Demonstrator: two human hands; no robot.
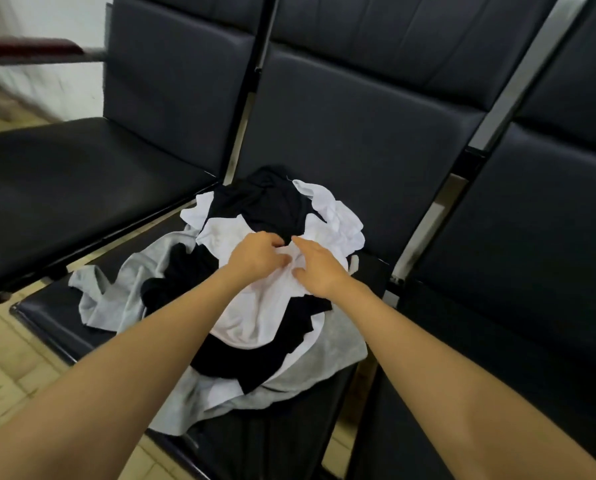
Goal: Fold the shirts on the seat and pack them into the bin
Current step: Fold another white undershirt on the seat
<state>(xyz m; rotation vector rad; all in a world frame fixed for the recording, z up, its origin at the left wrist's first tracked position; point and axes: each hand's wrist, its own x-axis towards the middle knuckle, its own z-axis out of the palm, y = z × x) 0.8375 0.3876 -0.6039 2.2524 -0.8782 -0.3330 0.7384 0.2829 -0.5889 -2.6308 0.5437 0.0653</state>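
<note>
A heap of crumpled shirts lies on the middle black seat [57,313]: white, black and grey ones tangled together. On top is a white shirt [255,317]. My left hand [255,256] grips a bunch of its fabric with curled fingers. My right hand [319,268] pinches the same white fabric just beside it, thumb under and fingers over. A black shirt [265,202] sits at the back of the heap, and a grey shirt [116,289] spreads out at the left and under the pile. No bin is in view.
Black padded seats stand in a row: one to the left [82,174] and one to the right [514,306], with backrests [358,116] behind. Metal frame bars run between them. Tiled floor [5,368] shows at the lower left.
</note>
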